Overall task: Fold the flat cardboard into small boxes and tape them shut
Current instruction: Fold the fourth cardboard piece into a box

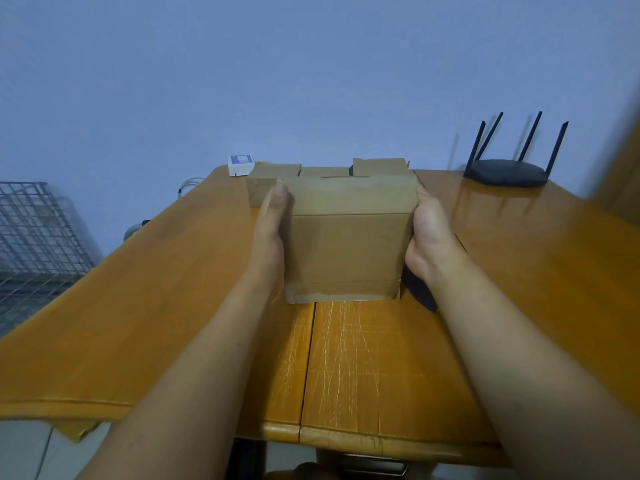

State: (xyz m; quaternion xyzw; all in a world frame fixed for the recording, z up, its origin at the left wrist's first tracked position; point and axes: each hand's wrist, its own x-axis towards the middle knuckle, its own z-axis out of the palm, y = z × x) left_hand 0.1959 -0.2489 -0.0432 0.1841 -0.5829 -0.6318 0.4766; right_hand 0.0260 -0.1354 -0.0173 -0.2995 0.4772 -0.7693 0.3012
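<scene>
A brown cardboard box (pixel 346 244) is held between my two hands over the middle of the wooden table (pixel 156 306). My left hand (pixel 272 230) presses flat against its left side, fingers straight and pointing away from me. On the right side my right hand (pixel 427 233) presses flat in the same way. Clear tape runs along the box's far top edge and near bottom edge. Behind it, more cardboard boxes (pixel 273 176) stand in a row at the table's back edge, one with a raised flap (pixel 379 167).
A black router (pixel 507 171) with several antennas sits at the back right. At the back left corner lies a small white box (pixel 241 164). A wire rack (pixel 34 237) stands off the table's left side. A dark object (pixel 420 292) lies under my right wrist.
</scene>
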